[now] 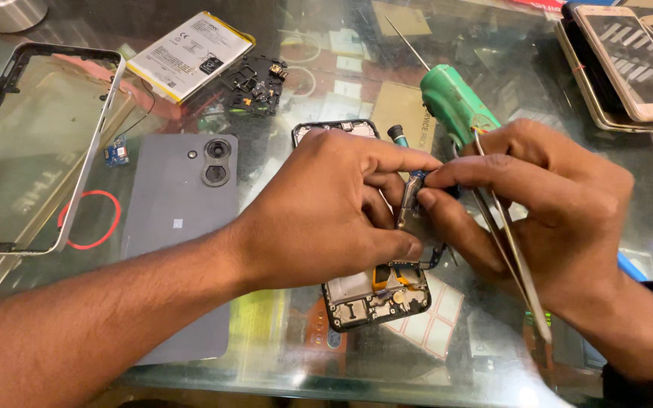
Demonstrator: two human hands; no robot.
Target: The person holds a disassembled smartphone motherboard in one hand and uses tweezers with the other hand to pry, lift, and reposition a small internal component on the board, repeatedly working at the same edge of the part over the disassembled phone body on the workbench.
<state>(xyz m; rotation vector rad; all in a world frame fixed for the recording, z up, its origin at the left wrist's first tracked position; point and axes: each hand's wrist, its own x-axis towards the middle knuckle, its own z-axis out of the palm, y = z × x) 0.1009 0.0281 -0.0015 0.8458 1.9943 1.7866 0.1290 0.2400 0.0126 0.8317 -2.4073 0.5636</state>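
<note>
An opened phone body (376,298) lies on the glass table, its lower end showing circuit parts. My left hand (326,208) covers its middle and pinches a small metal circuit part (410,198) above it. My right hand (546,211) grips the same small part with thumb and forefinger, and metal tweezers (519,264) rest tucked along its palm. Just behind my fingers lie a green-handled soldering iron (455,102) and a small green-tipped screwdriver (397,136).
A grey phone back cover (179,227) lies to the left, beside a screen frame (35,143) and a red ring (88,221). A white battery (189,53) and black board parts (257,85) sit behind. Several phones (629,60) are stacked at the far right.
</note>
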